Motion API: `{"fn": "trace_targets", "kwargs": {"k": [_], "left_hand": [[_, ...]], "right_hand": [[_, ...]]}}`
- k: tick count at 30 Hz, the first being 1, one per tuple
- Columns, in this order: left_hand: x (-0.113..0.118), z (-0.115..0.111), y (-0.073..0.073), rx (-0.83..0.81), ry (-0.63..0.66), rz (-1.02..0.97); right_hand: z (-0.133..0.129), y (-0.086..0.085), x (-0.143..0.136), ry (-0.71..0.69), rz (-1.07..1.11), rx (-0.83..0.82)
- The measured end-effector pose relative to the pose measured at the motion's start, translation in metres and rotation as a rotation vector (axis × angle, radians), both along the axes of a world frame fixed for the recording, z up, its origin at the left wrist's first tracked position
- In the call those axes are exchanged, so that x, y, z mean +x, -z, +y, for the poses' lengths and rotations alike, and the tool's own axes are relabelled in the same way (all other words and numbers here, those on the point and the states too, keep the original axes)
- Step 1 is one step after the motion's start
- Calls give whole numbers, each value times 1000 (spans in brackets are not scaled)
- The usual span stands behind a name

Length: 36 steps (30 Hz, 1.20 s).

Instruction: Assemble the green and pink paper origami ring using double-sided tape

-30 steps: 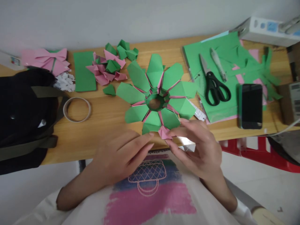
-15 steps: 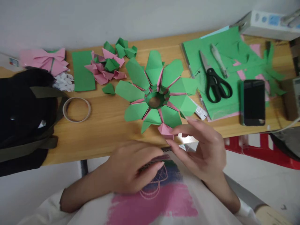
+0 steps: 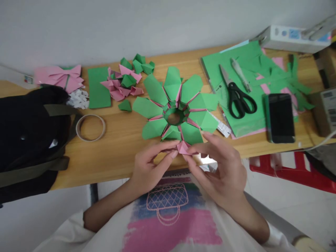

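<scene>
Wooden table (image 3: 118, 154) with paper work, seen from above. At far left, a black bag (image 3: 26, 140) covers the table's end; a ring of tape (image 3: 77, 129) lies flat just beside it. Behind these are a pink paper bow (image 3: 65, 75), white paper scraps (image 3: 78, 99), a green sheet (image 3: 99, 87) and a heap of folded pink and green pieces (image 3: 115, 89), with a single green piece (image 3: 125, 105) in front of the heap. To the right, black-handled scissors (image 3: 237, 99) and a clear-cased tool (image 3: 240, 74) rest on a stack of green sheets (image 3: 244, 127); a dark phone (image 3: 281, 119) lies at the stack's right edge. A white tube (image 3: 223, 128) lies between the stack and a green-and-pink paper flower (image 3: 173, 84), its far end hidden under a petal.

The flower stands closest to the hands, its near petals partly covered by their fingers. A pink folded piece (image 3: 183, 148) sits at its near side, between the two hands. The right hand (image 3: 220, 168) pinches the piece's right side between thumb and forefinger. The left hand (image 3: 152, 168) has thumb and forefinger at its left edge, slightly parted; whether they grip it cannot be told.
</scene>
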<state>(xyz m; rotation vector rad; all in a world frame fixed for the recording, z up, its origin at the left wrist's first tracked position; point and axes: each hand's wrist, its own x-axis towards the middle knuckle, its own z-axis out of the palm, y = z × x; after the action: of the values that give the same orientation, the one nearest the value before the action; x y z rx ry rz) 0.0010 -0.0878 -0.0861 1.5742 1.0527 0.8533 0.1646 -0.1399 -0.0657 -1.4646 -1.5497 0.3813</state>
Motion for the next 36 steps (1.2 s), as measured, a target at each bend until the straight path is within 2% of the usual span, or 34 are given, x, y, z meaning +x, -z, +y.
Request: {"fn": "trace_targets", "kwargs": {"k": [6, 9, 15, 22, 28, 36], "left_hand": [[2, 6, -7, 106, 139, 88], [1, 6, -7, 168, 154, 94], [-2, 3, -1, 182, 172, 77], [-6, 2, -2, 66, 219, 85], [-6, 2, -4, -122, 171, 9], [-2, 4, -6, -49, 146, 52]], "right_hand": [[-1, 0, 1, -3, 12, -11], [-1, 0, 0, -16, 83, -36], [0, 2, 0, -46, 147, -69], [5, 0, -1, -71, 145, -102], [4, -1, -1, -92, 124, -116], [2, -2, -1, -39, 117, -108]]}}
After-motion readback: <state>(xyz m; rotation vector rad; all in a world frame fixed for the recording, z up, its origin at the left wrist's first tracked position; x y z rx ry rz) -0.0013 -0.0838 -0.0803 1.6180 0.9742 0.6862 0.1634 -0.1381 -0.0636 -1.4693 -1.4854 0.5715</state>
